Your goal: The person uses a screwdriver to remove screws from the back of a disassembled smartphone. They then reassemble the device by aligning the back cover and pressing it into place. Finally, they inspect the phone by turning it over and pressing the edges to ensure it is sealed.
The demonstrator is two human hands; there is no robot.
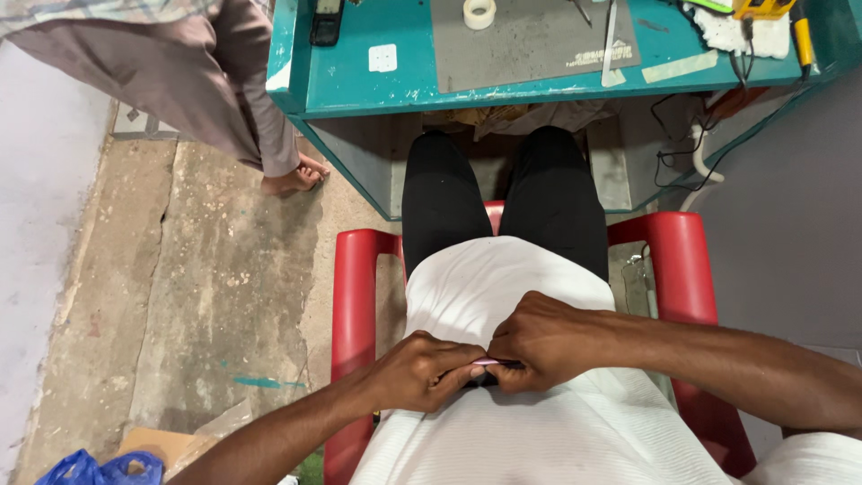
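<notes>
Left hand (422,370): we pinch the small dark device (489,370) in a clenched grip.
Right hand (543,341): we clasp its right end.
Device: slim, dark, pinkish top edge, mostly hidden.

The left hand (422,373) and right hand (543,341) meet over the lap, both pinching a small flat object (489,366) between them. The person sits in a chair (355,296) before a workbench (359,85). On the bench lie a mat (530,40) and a tape roll (479,13). Another person's foot (292,180) stands on the floor, left of the bench.

White ribbed shirt (503,296), black trousers (503,207) (forearms bare)
</notes>
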